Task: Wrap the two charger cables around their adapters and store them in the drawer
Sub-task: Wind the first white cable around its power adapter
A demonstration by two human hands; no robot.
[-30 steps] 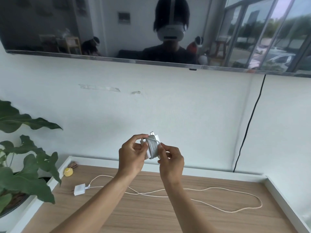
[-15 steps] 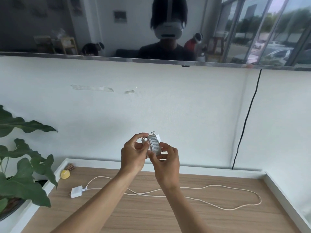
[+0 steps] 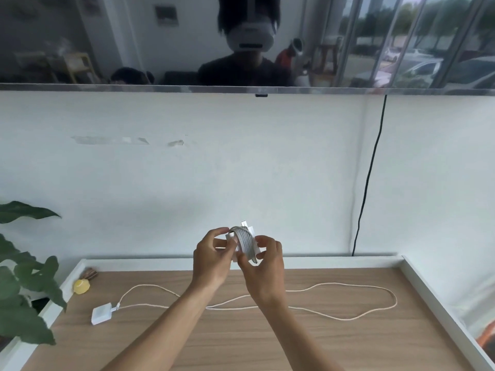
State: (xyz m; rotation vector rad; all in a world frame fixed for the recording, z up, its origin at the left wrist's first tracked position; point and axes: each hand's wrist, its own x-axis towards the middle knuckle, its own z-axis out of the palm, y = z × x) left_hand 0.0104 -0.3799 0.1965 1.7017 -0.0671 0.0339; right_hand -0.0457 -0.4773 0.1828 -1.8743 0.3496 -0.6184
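Above the wooden tabletop (image 3: 267, 341) I hold a white adapter (image 3: 245, 243) with its grey-white cable coiled around it, metal prongs pointing up. My left hand (image 3: 211, 259) grips the adapter's left side with curled fingers. My right hand (image 3: 263, 266) pinches the coiled cable at the lower right. A second white adapter (image 3: 101, 314) lies on the table at the left, and its long white cable (image 3: 348, 315) trails loose in a loop across the table to the right. No drawer is in view.
A leafy green plant (image 3: 24, 285) stands at the left edge. A small yellow object (image 3: 81, 286) lies in the table's back left corner. A raised white rim (image 3: 434, 298) borders the table. A black cord (image 3: 368, 178) runs down the wall under a wall-mounted screen (image 3: 241, 41).
My hands have shifted slightly with the wrapped adapter, and my right hand has moved lower on the coil. The camera has tilted a little. The second adapter and cable lie unmoved.
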